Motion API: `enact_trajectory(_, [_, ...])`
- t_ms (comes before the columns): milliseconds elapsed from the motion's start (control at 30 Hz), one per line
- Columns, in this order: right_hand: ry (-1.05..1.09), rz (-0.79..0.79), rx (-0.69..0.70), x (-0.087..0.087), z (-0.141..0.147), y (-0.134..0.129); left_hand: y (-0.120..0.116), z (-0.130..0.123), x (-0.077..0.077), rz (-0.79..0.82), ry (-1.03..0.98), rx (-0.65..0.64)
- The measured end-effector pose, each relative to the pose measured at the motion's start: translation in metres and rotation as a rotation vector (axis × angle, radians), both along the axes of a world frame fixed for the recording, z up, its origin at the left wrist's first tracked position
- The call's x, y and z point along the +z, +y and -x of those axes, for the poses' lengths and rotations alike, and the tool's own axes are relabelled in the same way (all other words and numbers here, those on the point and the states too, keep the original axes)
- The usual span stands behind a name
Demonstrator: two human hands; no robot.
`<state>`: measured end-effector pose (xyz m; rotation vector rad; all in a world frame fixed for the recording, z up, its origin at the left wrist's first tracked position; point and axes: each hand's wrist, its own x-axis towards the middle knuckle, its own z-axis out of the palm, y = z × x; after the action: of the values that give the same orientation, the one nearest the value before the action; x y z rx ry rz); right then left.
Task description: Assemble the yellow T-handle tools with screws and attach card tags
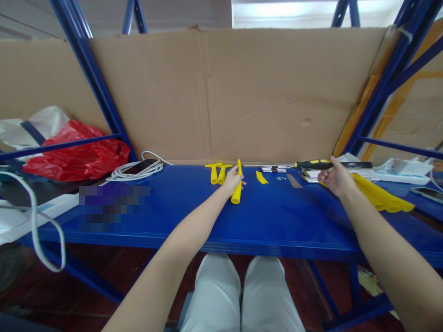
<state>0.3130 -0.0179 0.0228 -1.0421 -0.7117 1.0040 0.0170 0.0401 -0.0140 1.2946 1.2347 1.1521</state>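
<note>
My left hand (234,181) is closed around a yellow plastic handle (236,196), whose wide round end points toward me. Just left of it lie two yellow T-shaped pieces (213,174), side by side on the blue table (194,216). My right hand (337,177) grips a screwdriver (313,164) by the end of its black and yellow handle; the thin shaft points left. Between the hands are a small flat yellow piece (261,177), some tiny metal parts (281,178) that look like screws, and a flat grey blade (294,180).
Several yellow tubes (384,196) lie beyond my right wrist. Small boxes (273,169) stand near the cardboard wall (263,101). A coiled white cable (136,171) and a red plastic bag (79,147) are at left. Blue posts (100,87) frame the table; a phone (429,193) lies far right.
</note>
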Motion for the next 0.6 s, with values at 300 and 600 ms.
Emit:
enact_trajectory(300, [0.035,0.006,0.037,0.01,0.009,-0.012,0.002,0.0,-0.001,-0.001,0.012,0.008])
enact_trajectory(600, [0.034,-0.039,0.01,0.007,0.005,-0.007,0.001,0.0,0.0,-0.002,-0.011,0.012])
